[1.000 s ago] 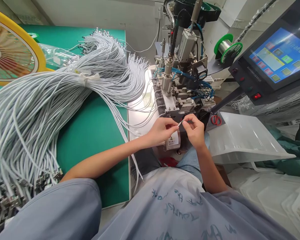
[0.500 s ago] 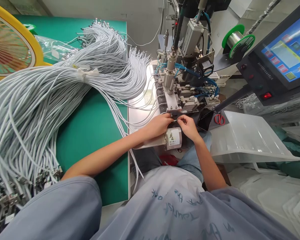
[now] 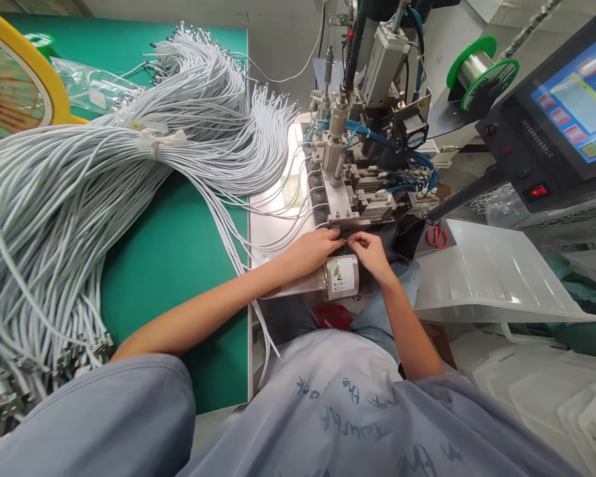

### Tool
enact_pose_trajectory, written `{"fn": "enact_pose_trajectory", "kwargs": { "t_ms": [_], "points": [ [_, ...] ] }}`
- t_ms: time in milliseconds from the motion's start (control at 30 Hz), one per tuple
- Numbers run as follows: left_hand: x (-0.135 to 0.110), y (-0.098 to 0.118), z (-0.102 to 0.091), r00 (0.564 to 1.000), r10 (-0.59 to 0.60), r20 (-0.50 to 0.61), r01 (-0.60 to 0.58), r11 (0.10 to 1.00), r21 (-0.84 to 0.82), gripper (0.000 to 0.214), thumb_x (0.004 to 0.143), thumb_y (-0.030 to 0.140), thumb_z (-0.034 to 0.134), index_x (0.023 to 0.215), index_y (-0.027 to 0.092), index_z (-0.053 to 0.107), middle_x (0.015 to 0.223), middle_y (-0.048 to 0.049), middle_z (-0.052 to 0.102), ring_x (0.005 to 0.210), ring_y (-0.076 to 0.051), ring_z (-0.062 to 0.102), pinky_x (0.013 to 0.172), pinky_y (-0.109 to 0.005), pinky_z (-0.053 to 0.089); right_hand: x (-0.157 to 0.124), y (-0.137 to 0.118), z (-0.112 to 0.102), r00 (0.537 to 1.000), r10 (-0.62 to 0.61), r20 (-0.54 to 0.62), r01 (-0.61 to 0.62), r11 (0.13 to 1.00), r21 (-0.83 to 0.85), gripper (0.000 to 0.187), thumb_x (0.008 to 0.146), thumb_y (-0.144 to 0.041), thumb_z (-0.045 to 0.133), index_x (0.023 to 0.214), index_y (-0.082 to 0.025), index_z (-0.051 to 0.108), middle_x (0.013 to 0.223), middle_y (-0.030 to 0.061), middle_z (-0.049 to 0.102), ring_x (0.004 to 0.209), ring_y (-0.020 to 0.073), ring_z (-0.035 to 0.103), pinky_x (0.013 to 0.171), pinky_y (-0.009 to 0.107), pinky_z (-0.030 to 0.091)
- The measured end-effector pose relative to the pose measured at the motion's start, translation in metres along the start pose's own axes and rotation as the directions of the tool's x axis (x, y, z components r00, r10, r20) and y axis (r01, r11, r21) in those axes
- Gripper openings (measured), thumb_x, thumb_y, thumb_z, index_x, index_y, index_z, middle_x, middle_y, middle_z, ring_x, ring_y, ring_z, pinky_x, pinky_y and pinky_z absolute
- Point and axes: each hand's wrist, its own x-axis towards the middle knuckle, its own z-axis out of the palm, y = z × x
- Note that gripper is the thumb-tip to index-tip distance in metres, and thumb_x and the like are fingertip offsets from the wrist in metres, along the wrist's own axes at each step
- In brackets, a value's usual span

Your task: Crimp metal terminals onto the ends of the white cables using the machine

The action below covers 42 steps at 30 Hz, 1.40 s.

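My left hand (image 3: 314, 250) is closed in a pinch at the front of the bench machine (image 3: 338, 192), around what looks like the end of a white cable, mostly covered by the fingers. Facing it, my right hand (image 3: 371, 253) pinches something tiny close to the left fingertips, too small to name. Several white cables (image 3: 292, 233) run from the left into the black slotted holder (image 3: 316, 189) of the machine, just beyond my left hand. Right below both hands sits a metal cylinder with a white label (image 3: 342, 278).
A big tied bundle of white cables (image 3: 104, 156) covers much of the green table (image 3: 169, 265). On the right are a phone (image 3: 408, 237), red-handled scissors (image 3: 437, 237), a white plastic tray (image 3: 506, 271), a wire spool (image 3: 479, 69) and a touchscreen (image 3: 581, 99). A yellow-rimmed fan (image 3: 54, 79) stands left.
My right hand has come slightly left, nearer the left fingertips. The left hand stays pinched at the machine's front. The whole view has shifted a little.
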Motion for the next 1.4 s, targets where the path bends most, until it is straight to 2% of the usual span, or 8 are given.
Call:
{"fn": "enact_pose_trajectory", "kwargs": {
  "t_ms": [233, 500, 800, 1000, 1100, 1267, 1333, 1400],
  "points": [
    [-0.001, 0.003, -0.008, 0.998, 0.040, 0.046, -0.044, 0.996, 0.077, 0.031, 0.085, 0.003, 0.043, 0.109, 0.011, 0.061, 0.095, -0.0091, 0.058, 0.086, -0.018, 0.059, 0.075, -0.028, 0.045, 0.004, -0.010, -0.002, 0.988, 0.149, 0.038, -0.151, 0.987, 0.059, 0.013, 0.058, -0.030, 0.058, 0.060, -0.018, 0.063, 0.064, 0.0015, 0.063, 0.059, 0.0128, 0.050, 0.053, 0.026, 0.040],
    [0.001, 0.009, -0.017, 0.990, 0.066, 0.128, -0.091, 0.976, 0.198, 0.027, 0.089, 0.005, 0.040, 0.108, 0.007, 0.059, 0.099, -0.0122, 0.059, 0.083, -0.019, 0.060, 0.073, -0.030, 0.044, 0.014, -0.017, -0.008, 0.942, 0.275, 0.194, -0.293, 0.954, 0.067, 0.013, 0.054, -0.029, 0.062, 0.057, -0.016, 0.062, 0.051, -0.0030, 0.052, 0.046, 0.0077, 0.040, 0.045, 0.024, 0.034],
    [0.000, 0.008, -0.012, 0.993, 0.071, 0.099, -0.090, 0.976, 0.200, 0.025, 0.088, 0.006, 0.042, 0.106, 0.008, 0.059, 0.099, -0.0122, 0.060, 0.086, -0.018, 0.060, 0.073, -0.029, 0.044, 0.001, -0.015, 0.001, 0.984, 0.178, -0.010, -0.176, 0.979, 0.103, 0.025, 0.061, -0.042, 0.062, 0.070, -0.018, 0.062, 0.067, 0.0022, 0.061, 0.063, 0.0148, 0.053, 0.051, 0.026, 0.040],
    [-0.001, 0.004, -0.010, 0.994, 0.078, 0.076, -0.091, 0.977, 0.192, 0.025, 0.088, 0.007, 0.042, 0.106, 0.009, 0.060, 0.099, -0.0118, 0.059, 0.085, -0.019, 0.060, 0.066, -0.029, 0.041, 0.004, -0.010, 0.004, 0.971, 0.224, 0.082, -0.230, 0.971, 0.070, 0.028, 0.062, -0.047, 0.060, 0.064, -0.019, 0.053, 0.056, -0.0018, 0.051, 0.052, 0.0105, 0.044, 0.047, 0.024, 0.034],
    [-0.002, 0.003, -0.018, 0.993, 0.048, 0.109, -0.066, 0.983, 0.173, 0.025, 0.087, 0.007, 0.043, 0.102, 0.010, 0.062, 0.096, -0.0112, 0.061, 0.077, -0.019, 0.061, 0.061, -0.029, 0.039, 0.004, -0.003, 0.007, 0.982, 0.166, 0.093, -0.173, 0.983, 0.063, 0.032, 0.066, -0.050, 0.056, 0.058, -0.021, 0.045, 0.052, -0.0042, 0.042, 0.049, 0.0092, 0.036, 0.046, 0.024, 0.029],
    [-0.004, 0.004, -0.031, 0.982, -0.099, 0.159, 0.065, 0.977, 0.203, 0.024, 0.082, 0.003, 0.045, 0.077, 0.011, 0.067, 0.073, -0.0096, 0.063, 0.071, -0.020, 0.061, 0.057, -0.030, 0.034, 0.006, 0.007, 0.006, 1.000, -0.005, 0.018, 0.006, 0.998, -0.055, 0.030, 0.072, -0.048, 0.050, 0.058, -0.021, 0.044, 0.052, -0.0049, 0.036, 0.051, 0.0108, 0.033, 0.050, 0.026, 0.029],
    [-0.005, 0.006, -0.032, 0.981, -0.139, 0.136, 0.108, 0.970, 0.217, 0.023, 0.082, 0.003, 0.045, 0.077, 0.011, 0.067, 0.073, -0.0096, 0.063, 0.069, -0.020, 0.061, 0.055, -0.030, 0.031, -0.002, 0.001, 0.004, 0.992, -0.056, -0.117, 0.040, 0.990, -0.133, 0.028, 0.076, -0.043, 0.048, 0.059, -0.021, 0.046, 0.054, -0.0038, 0.040, 0.053, 0.0118, 0.036, 0.052, 0.027, 0.031],
    [-0.005, 0.007, -0.033, 0.977, -0.179, 0.113, 0.149, 0.961, 0.233, 0.024, 0.083, 0.004, 0.044, 0.078, 0.011, 0.066, 0.079, -0.0108, 0.064, 0.070, -0.021, 0.062, 0.054, -0.030, 0.029, -0.021, -0.012, 0.005, 0.937, -0.155, -0.313, 0.092, 0.974, -0.208, 0.026, 0.079, -0.038, 0.046, 0.060, -0.020, 0.048, 0.057, -0.0024, 0.044, 0.056, 0.0128, 0.040, 0.054, 0.027, 0.033]
  ]
}}
